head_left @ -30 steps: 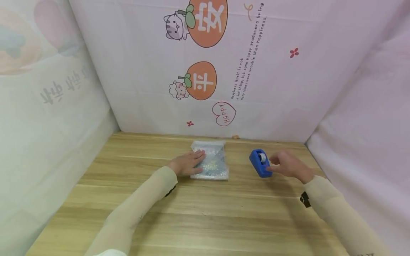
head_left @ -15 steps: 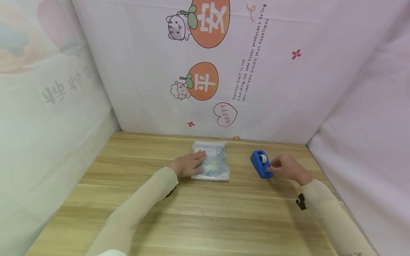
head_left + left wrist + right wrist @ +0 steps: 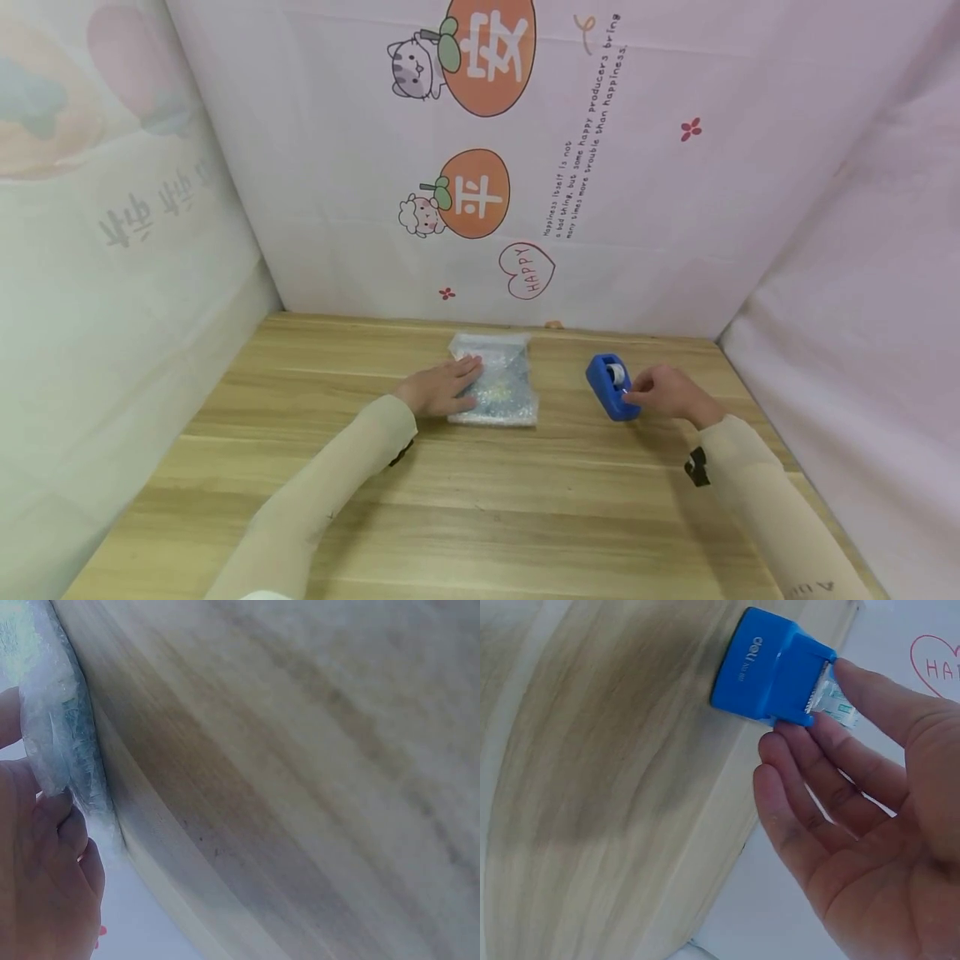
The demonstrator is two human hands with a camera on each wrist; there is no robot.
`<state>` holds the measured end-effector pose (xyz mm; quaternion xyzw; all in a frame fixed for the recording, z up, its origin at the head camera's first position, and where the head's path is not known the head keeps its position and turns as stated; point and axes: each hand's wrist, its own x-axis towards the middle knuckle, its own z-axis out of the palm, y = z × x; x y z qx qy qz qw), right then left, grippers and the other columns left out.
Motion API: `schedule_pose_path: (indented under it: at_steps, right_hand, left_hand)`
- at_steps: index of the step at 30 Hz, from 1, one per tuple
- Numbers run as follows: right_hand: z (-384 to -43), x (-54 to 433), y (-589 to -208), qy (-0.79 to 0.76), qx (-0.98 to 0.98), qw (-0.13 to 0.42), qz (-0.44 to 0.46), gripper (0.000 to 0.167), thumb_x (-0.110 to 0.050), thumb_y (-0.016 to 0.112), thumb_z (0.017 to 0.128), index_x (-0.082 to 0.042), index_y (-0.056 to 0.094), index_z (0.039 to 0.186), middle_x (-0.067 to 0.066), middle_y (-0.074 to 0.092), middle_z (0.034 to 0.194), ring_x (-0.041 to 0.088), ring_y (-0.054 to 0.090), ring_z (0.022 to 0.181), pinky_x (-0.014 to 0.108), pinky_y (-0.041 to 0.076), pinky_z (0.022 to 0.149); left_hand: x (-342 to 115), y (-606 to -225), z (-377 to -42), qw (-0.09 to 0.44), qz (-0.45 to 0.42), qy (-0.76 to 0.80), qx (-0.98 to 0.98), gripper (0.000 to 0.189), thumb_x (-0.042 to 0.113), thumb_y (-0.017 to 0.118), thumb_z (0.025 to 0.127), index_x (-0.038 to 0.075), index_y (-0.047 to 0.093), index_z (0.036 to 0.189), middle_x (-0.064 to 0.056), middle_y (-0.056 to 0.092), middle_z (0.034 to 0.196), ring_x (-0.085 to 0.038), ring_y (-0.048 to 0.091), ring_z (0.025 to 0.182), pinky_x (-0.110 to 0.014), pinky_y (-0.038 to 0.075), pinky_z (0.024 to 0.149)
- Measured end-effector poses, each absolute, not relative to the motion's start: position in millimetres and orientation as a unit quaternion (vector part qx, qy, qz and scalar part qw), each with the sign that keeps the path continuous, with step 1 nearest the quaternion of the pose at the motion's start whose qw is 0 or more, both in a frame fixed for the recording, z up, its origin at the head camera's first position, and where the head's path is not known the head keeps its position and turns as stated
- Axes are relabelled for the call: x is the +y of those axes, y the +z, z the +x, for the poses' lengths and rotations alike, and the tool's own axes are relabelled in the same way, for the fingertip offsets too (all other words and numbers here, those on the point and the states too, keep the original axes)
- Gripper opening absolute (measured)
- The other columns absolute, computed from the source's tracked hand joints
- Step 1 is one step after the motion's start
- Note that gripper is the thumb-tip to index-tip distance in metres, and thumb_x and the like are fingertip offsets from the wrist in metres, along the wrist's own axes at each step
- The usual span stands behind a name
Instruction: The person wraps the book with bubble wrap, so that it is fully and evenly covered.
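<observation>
A flat package in bubble wrap (image 3: 504, 385) lies on the wooden table. My left hand (image 3: 441, 388) rests on its left part, fingers extended; the left wrist view catches the wrap's edge (image 3: 64, 727) beside the fingers. To the right stands a blue tape dispenser (image 3: 611, 387) with a small roll of tape in it. My right hand (image 3: 671, 393) is at its front end. In the right wrist view, thumb and index finger close in from both sides on the clear tape (image 3: 836, 703) at the toothed cutter, the other fingers loosely bent below the dispenser (image 3: 769, 667).
The wooden table (image 3: 480, 508) meets a printed white cloth wall (image 3: 337, 208) behind the package and dispenser. More cloth hangs along the left side (image 3: 127, 333) and the right side (image 3: 862, 333).
My right hand has come slightly left, its thumb and index finger drawing together at the dispenser's front end. The left hand and the package stay in place.
</observation>
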<state>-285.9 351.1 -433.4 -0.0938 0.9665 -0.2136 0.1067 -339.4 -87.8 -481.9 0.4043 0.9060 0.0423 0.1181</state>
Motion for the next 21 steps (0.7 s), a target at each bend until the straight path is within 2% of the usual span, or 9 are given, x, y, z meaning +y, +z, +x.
schedule_pose_path:
  at_steps: [6,9,13,15,21]
  right_hand:
    - [-287.4,347.2,-428.2,-0.212,0.966,0.135,-0.064,0.025,-0.025,0.074,0.099,0.000,0.076,0.098,0.012,0.075,0.093,0.021,0.064,0.085,0.031,0.052,0.069]
    - [-290.5,348.0,-427.1,-0.225,0.960,0.155,-0.058,0.026,-0.025,0.073,0.100,-0.001,0.074,0.090,0.006,0.069,0.079,0.016,0.056,0.073,0.028,0.045,0.063]
    - [-295.6,350.1,-423.5,-0.243,0.949,0.190,-0.063,0.034,-0.022,0.069,0.102,-0.007,0.063,0.073,-0.007,0.049,0.060,0.008,0.041,0.058,0.023,0.035,0.056]
    - [-297.1,350.0,-420.7,-0.248,0.944,0.208,-0.066,0.035,-0.018,0.066,0.104,-0.007,0.062,0.071,-0.009,0.044,0.058,0.007,0.038,0.055,0.022,0.034,0.055]
    - [-297.9,346.6,-415.7,-0.254,0.935,0.239,-0.057,0.037,-0.012,0.060,0.106,-0.008,0.061,0.069,-0.007,0.046,0.059,0.006,0.039,0.055,0.020,0.037,0.056]
  left_hand:
    - [-87.8,-478.4,-336.5,0.121,0.402,0.043,0.907,0.072,0.046,0.037,0.114,0.005,0.015,0.170,-0.012,0.009,0.180,-0.029,0.010,0.167,-0.044,0.017,0.137]
    - [-87.5,-477.7,-335.7,0.123,0.401,0.044,0.907,0.072,0.045,0.037,0.114,0.005,0.015,0.170,-0.012,0.008,0.179,-0.030,0.010,0.167,-0.045,0.017,0.137]
    - [-87.0,-478.5,-336.4,0.123,0.403,0.040,0.906,0.073,0.047,0.036,0.114,0.006,0.013,0.170,-0.012,0.007,0.180,-0.029,0.009,0.167,-0.044,0.016,0.137]
    - [-87.1,-478.9,-336.8,0.121,0.405,0.039,0.906,0.073,0.047,0.036,0.114,0.006,0.014,0.170,-0.012,0.007,0.180,-0.030,0.009,0.167,-0.044,0.016,0.137]
    - [-86.9,-480.8,-337.8,0.121,0.401,0.045,0.907,0.073,0.047,0.036,0.114,0.005,0.015,0.170,-0.012,0.009,0.180,-0.030,0.011,0.167,-0.045,0.018,0.136]
